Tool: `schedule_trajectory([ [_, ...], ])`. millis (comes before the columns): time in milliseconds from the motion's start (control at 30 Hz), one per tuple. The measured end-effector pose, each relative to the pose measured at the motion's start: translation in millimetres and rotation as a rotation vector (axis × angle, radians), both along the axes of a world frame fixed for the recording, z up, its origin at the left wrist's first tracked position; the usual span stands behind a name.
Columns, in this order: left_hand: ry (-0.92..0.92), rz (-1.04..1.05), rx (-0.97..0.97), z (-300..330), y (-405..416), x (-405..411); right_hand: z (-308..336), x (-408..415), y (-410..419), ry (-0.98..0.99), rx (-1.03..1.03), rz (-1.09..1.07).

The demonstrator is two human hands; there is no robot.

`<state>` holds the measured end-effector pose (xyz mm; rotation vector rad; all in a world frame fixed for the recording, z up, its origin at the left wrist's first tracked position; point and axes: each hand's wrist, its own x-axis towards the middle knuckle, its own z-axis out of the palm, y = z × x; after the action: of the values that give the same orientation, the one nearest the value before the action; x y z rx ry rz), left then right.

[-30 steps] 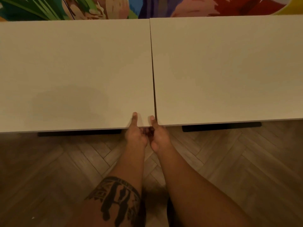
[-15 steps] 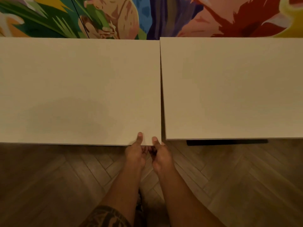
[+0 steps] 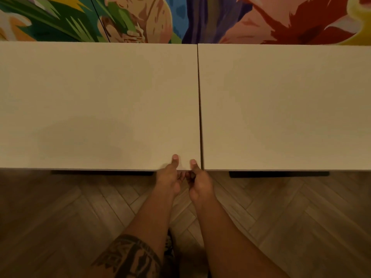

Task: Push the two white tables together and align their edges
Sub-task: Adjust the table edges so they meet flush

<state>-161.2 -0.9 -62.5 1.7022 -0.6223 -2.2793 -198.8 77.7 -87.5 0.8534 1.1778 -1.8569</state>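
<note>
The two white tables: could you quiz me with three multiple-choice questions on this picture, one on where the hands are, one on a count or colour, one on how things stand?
1. Where do both hands grip?
A. The near edge of the left table, by its right corner
B. The far edge of the right table
C. The middle of the right table's top

2. How many thumbs lie on a tabletop?
A. None
B. One
C. Two

3. How do the tables stand?
A. Stacked
B. Side by side, with a thin dark seam between
C. Far apart, at right angles

Answers: 1 A, the left hand and right hand both clasp the left table just left of the seam. 2 C, each hand has a thumb on top, its fingers hidden beneath. 3 B, the right table sits alongside, near edges roughly level.
</note>
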Motion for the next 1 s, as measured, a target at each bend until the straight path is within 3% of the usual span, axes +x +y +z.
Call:
schedule_trajectory([
  [433, -0.005, 0.052, -0.05, -8.4, 11.5, 11.6, 12.9, 1.4, 22.4, 0.049, -0.091, 0.047],
  [567, 0.093, -0.018, 0.033, -2.6, 45.5, -3.5, 20.9, -30.8, 45.2, 0.113, 0.013, -0.117],
  [667, 0.188, -0.043, 0.121, 1.5, 76.6, -27.5, 22.6, -52.7, 59.2, 0.103, -0.03, -0.246],
  [800, 0.166, -0.003, 0.175, 0.3, 93.6, -46.4, 25.5, -54.9, 66.9, 0.056, 0.04, -0.155],
  [1000, 0.075, -0.015, 0.095, -6.4, 88.5, -48.3, 15.6, -61.5, 72.3, 0.082, 0.062, -0.091],
])
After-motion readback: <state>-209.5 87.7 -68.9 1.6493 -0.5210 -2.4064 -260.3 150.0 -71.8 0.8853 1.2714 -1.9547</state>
